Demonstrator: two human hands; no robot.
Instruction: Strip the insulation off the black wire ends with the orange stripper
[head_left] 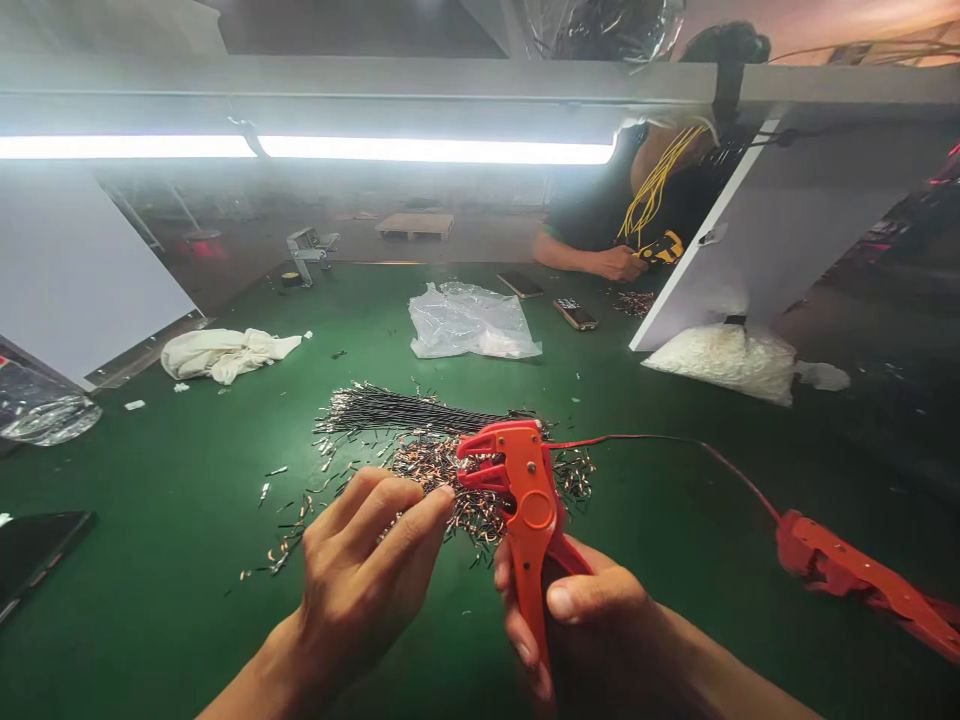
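No readable text, labels, brands, numbers or signs, on any visible surface

Mid-frame: clippings pile (424, 458) on table (187, 500), wire bundle (409, 408) just behind, wire stripper (534, 505) in front of pile. Plastic bag (469, 322) upper centre, behind bundle; cloth (225, 353) to its left, phone (520, 284) back right. Second stripper (874, 572) lower right.

Orange-red wire stripper (534, 510): held upright, handles down, jaws pointing left and parted, head partly covering things behind. Bundle of black wires (420, 408): lying crosswise just beyond, silvery tips fanned at left end. Heap of small pieces (431, 462): copper-coloured and black, loose, beside bundle on near side, strays spread leftward.
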